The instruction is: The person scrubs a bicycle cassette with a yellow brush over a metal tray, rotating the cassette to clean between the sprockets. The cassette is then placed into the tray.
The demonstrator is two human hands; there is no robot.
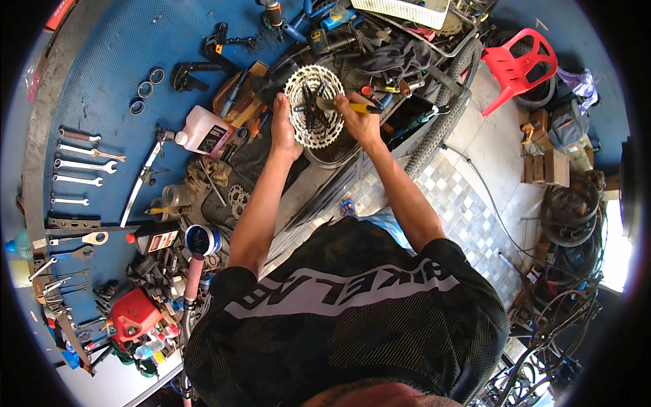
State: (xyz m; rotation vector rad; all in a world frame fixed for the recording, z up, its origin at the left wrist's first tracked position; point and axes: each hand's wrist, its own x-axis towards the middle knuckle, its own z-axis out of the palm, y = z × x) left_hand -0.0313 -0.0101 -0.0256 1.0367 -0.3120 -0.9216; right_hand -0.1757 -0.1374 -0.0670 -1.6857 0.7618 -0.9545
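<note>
A silver bicycle cassette [296, 102] with a black centre is held up by its toothed rim in my left hand [284, 129], its wide face turned up. My right hand [361, 123] is closed round a brush [367, 108] with a yellow, black-tipped handle. The brush head lies over the middle of the cassette; whether it presses on the sprockets I cannot tell. Under the cassette is a round, dark basin [331, 160], mostly covered by it.
Left of my hands stand a pinkish jug [205, 131] and a loose sprocket [238, 198]. Wrenches [87, 165] hang on the blue wall. Tools and a white basket [413, 11] crowd the far bench. At right are a bicycle tyre [434, 139] and a red chair [519, 64].
</note>
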